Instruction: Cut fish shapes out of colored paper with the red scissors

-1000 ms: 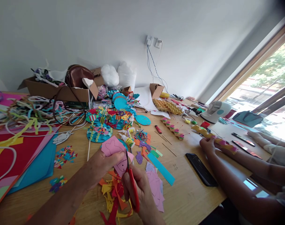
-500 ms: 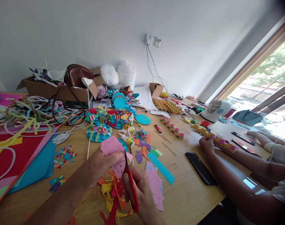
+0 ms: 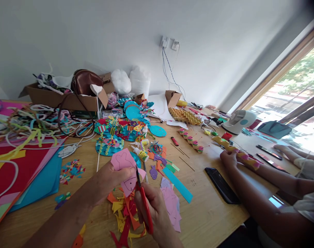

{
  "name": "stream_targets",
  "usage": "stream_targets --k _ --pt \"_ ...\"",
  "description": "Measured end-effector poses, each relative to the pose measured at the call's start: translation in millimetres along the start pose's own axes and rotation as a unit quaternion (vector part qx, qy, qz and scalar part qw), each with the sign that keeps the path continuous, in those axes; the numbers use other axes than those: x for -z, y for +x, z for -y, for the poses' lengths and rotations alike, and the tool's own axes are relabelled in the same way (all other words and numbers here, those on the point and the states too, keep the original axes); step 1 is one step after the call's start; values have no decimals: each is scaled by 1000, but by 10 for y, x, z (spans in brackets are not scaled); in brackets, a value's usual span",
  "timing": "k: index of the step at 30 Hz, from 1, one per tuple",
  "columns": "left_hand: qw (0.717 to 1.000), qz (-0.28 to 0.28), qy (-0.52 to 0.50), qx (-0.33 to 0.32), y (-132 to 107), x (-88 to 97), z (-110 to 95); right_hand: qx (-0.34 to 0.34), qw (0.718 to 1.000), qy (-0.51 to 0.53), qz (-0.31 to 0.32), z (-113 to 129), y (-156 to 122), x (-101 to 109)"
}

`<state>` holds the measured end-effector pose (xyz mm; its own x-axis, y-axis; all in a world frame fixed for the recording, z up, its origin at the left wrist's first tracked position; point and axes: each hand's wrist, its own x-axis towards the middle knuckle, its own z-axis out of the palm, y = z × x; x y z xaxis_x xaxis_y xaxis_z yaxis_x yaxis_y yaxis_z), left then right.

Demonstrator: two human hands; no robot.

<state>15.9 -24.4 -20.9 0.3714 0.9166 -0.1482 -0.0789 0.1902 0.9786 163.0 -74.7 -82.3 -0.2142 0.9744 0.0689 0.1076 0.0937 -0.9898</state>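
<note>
My left hand (image 3: 109, 181) pinches a pink foam sheet (image 3: 126, 167) with fish outlines drawn on it, held just above the wooden table (image 3: 208, 213). My right hand (image 3: 157, 215) grips red-handled scissors (image 3: 144, 203); their blades are in the pink sheet beside a drawn fish. Under both hands lies a heap of orange, yellow and red paper scraps (image 3: 124, 213). More pink foam pieces (image 3: 171, 205) lie to the right of the scissors.
Another person's hands (image 3: 230, 159) hold a yellow paper strip at the right, near a black phone (image 3: 221, 185). Coloured sheets (image 3: 20, 175) cover the left. Blue paper discs (image 3: 109, 144), glue bottles (image 3: 139, 153), a cardboard box (image 3: 61, 98) and a white device (image 3: 237, 122) stand farther back.
The pink sheet has turned and dropped slightly in my left hand while the scissors work along the fish outline. The other person's hands have barely moved.
</note>
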Motion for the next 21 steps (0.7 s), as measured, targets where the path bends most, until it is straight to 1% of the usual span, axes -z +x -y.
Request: stream_targets --k 5,11,21 --pt "1000 9 -1 13 -2 9 -2 8 1000 -7 -4 -6 -15 -12" --pt "1000 17 -1 12 -10 3 8 20 1000 -6 -4 37 -12 -6" --pt "999 12 30 7 -9 -11 -13 10 1000 -7 -1 -9 -20 -9"
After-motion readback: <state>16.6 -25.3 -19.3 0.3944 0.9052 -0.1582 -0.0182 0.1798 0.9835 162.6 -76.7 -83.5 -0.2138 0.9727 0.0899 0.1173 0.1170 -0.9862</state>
